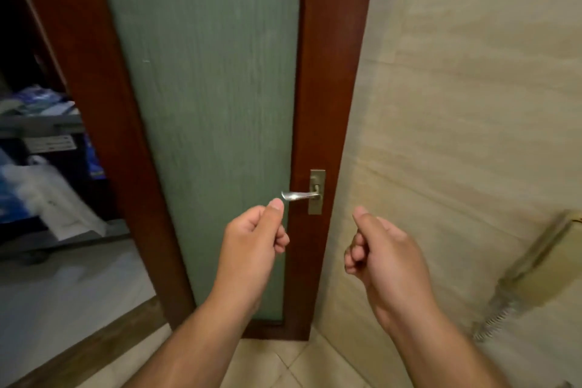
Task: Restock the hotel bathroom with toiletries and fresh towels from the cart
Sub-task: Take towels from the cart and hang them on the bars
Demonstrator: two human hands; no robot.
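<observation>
In the head view our left hand (252,236) is raised with its fingers curled into the palm around nothing. Its thumb tip sits just under the free end of the slim silver lever handle (299,196), and we cannot tell whether they touch. Our right hand (381,255), beside it, is curled the same way and also carries nothing. The handle belongs to the frosted green glass door in a dark red-brown wooden frame (201,104), straight ahead of both hands. The supplies wait on the grey housekeeping cart (47,142), well off to the left of our left hand, past the door's far edge in a darker room. It shows blurred, with blue packets on its top shelf and a white plastic bag (53,195) hanging lower; we cannot make out towels. We judge the step in hand is reaching that cart. To do it well we would leave the door swung wide, turn left, and gather items with both free hands.
</observation>
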